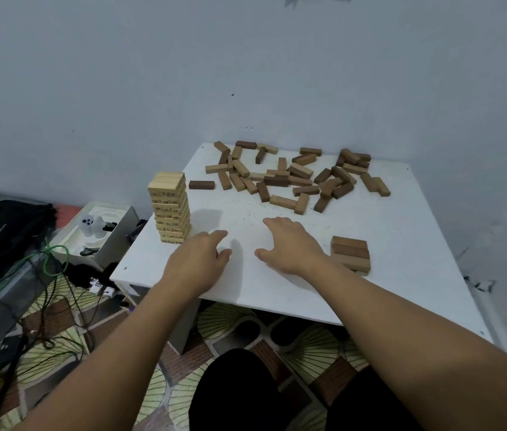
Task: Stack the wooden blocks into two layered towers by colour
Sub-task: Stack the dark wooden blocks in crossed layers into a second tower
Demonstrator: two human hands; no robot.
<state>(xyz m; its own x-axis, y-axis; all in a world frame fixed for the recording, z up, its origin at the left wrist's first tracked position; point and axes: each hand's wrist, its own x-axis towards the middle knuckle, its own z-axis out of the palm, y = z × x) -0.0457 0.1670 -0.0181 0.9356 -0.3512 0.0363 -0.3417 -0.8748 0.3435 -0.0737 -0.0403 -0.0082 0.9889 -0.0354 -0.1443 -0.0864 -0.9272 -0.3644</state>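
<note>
Clearly midway. At far left of the frame, a black fabric bag (pixel 9 225) on the floor, green and black cables (pixel 50 275) trailing over a patterned floor mat (pixel 59 321), and a white open box (pixel 103 234) of small items just beside the desk's left edge. On the white square desk (pixel 385 244), left of centre, a tall tower of pale numbered wooden blocks (pixel 171 209), many layers high, upright and looking finished or nearly so. Just right of its base, the left hand (pixel 199 259), fingers loosely extended, holding nothing, resting at or just above the desk surface; contact hard to tell. Right of it, apart, the right hand (pixel 289 244), fingers spread and relaxed, likewise holding nothing, low over the bare middle of the desk. Along the upper part of the desk, a loose scatter of brown wooden blocks (pixel 295 175), lighter and darker browns mixed, many overlapping, plus a few paler pieces among them and one dark block (pixel 201 184) lying alone nearest the pale tower. At right of centre, just beside the right forearm, a low stack of brown wooden blocks (pixel 351 253), only a few layers. By judgement: pale tower largely done, brown tower barely begun, most of the pile left to gather and layer.
</note>
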